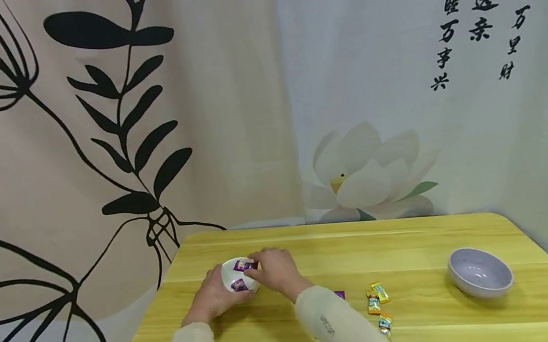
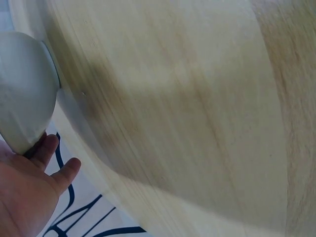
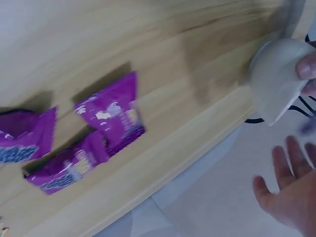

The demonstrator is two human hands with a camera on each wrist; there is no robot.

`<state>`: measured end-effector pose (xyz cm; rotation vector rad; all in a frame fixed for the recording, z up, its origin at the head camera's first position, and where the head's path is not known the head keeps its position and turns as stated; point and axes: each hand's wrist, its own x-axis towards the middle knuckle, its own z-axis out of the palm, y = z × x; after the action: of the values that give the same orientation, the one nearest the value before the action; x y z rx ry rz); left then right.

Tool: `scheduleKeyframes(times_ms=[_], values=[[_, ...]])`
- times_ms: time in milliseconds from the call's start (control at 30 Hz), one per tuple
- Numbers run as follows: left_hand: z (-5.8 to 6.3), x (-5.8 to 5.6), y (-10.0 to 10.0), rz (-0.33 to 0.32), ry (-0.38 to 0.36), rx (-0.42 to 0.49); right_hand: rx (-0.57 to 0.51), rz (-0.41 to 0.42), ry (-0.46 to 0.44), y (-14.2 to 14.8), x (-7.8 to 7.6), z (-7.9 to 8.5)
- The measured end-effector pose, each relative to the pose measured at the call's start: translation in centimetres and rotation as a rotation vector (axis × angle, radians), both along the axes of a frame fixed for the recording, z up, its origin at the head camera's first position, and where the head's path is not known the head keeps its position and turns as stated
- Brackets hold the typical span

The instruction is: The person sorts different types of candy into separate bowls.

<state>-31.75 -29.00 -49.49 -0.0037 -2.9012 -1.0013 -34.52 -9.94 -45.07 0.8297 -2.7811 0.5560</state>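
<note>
My left hand (image 1: 216,296) grips a white bowl (image 1: 229,278) near the table's far left, its opening tilted toward the head camera. In the left wrist view, the bowl's outer wall (image 2: 27,84) rises above that hand. Inside lie a purple packet (image 1: 238,285) and another purple packet (image 1: 244,265), close to the fingers of my right hand (image 1: 279,273). Seen from the right wrist, the right hand (image 3: 294,200) has spread fingers beside the bowl, and a blurred purple packet (image 3: 308,127) appears apart from them. Three purple packets, one of them this packet (image 3: 113,111), lie on the table.
Right of my right sleeve, a yellow-wrapped candy (image 1: 380,291), an orange-yellow candy (image 1: 373,303) and another candy (image 1: 385,324) lie on the wooden table (image 1: 419,243). A lavender bowl (image 1: 481,269) stands at the right. Printed curtains (image 1: 236,110) hang behind.
</note>
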Motion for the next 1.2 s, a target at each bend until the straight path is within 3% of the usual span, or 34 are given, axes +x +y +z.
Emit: scheduleKeyframes(times_ms=[167,267,667,933,1200], values=[[-0.1,-0.1,0.1,0.008,-0.014,-0.01,0.008,-0.01,-0.054,0.4,0.0,0.0],[-0.1,-0.2,0.2,0.006,-0.02,-0.01,-0.021,-0.023,-0.075,2.3,-0.2,0.4],[-0.5,-0.5,-0.1,0.0,-0.049,-0.025,-0.181,-0.095,-0.123,13.4,-1.9,1.5],[-0.3,-0.3,-0.4,-0.019,-0.046,-0.035,-0.242,-0.191,-0.154,20.9,-2.0,1.5],[-0.1,-0.4,0.0,-0.021,-0.067,-0.023,-0.234,-0.288,-0.092,31.1,-1.5,1.4]])
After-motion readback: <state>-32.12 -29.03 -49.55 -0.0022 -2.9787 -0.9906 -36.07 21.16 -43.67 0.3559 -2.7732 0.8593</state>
